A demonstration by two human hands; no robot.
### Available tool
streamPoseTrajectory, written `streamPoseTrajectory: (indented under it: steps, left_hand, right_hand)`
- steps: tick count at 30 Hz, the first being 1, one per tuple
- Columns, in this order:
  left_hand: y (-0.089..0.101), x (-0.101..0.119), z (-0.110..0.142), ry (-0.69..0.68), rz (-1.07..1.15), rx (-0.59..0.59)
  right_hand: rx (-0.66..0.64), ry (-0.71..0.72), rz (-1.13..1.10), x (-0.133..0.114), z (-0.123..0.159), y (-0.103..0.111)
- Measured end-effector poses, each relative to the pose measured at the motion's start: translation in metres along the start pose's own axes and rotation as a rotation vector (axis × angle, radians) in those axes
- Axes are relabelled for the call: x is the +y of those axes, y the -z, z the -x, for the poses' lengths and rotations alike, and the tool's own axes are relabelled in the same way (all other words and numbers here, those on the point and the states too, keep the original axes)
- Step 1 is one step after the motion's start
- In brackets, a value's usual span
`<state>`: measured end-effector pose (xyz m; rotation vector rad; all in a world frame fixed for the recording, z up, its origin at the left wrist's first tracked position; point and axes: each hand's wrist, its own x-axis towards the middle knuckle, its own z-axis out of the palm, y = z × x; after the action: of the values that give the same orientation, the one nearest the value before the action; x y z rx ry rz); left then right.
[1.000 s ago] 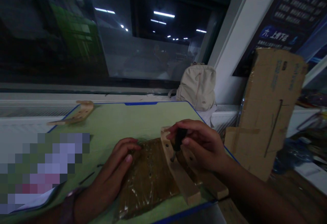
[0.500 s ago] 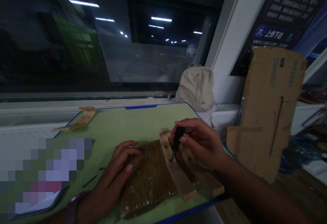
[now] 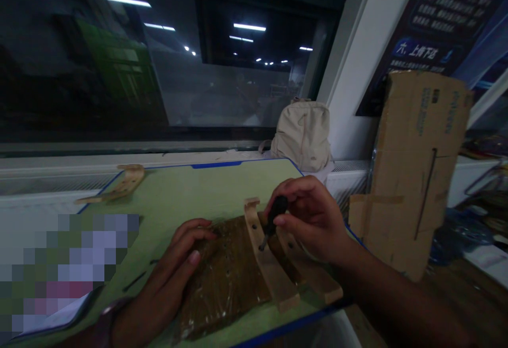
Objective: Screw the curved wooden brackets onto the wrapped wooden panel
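Note:
A brown wooden panel (image 3: 228, 279) wrapped in shiny film lies on the green mat (image 3: 186, 194). My left hand (image 3: 174, 268) rests flat on the panel's left part, fingers stretched out. Two curved pale wooden strips stand on edge along the panel's right side, the nearer strip (image 3: 266, 261) showing a row of holes. My right hand (image 3: 309, 218) is closed round a black-handled screwdriver (image 3: 272, 220), whose tip touches the nearer strip's side. The farther strip (image 3: 313, 279) is partly hidden under my right hand.
Another curved wooden piece (image 3: 119, 184) lies at the mat's far left corner. A beige backpack (image 3: 304, 136) sits on the windowsill. A tall cardboard box (image 3: 416, 163) leans at the right. Thin dark parts (image 3: 135, 280) lie on the mat near my left wrist.
The view has shifted slightly. My right hand has lifted and turned a little with the screwdriver, which stays at the strip. My left hand keeps its place on the panel.

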<state>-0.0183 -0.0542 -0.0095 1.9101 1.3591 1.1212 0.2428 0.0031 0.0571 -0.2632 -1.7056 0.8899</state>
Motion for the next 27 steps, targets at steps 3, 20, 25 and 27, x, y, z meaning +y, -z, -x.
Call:
streamPoseTrajectory:
  steps: [3, 20, 25, 27]
  left_hand:
    - [0.003, 0.006, -0.001, 0.014, -0.019, -0.024]
    - [-0.002, -0.003, -0.005, 0.199, 0.062, -0.057]
    - [-0.005, -0.007, -0.006, 0.308, 0.099, -0.066]
    - [-0.004, -0.010, -0.007, 0.323, 0.106, -0.086]
  right_hand:
    - [0.017, 0.120, 0.181, 0.000, -0.002, 0.004]
    - [-0.232, 0.157, 0.647, -0.028, -0.016, -0.004]
    - [-0.539, -0.090, 0.809, -0.054, -0.046, -0.010]
    - [-0.742, -0.117, 0.776, -0.057, -0.063, -0.009]
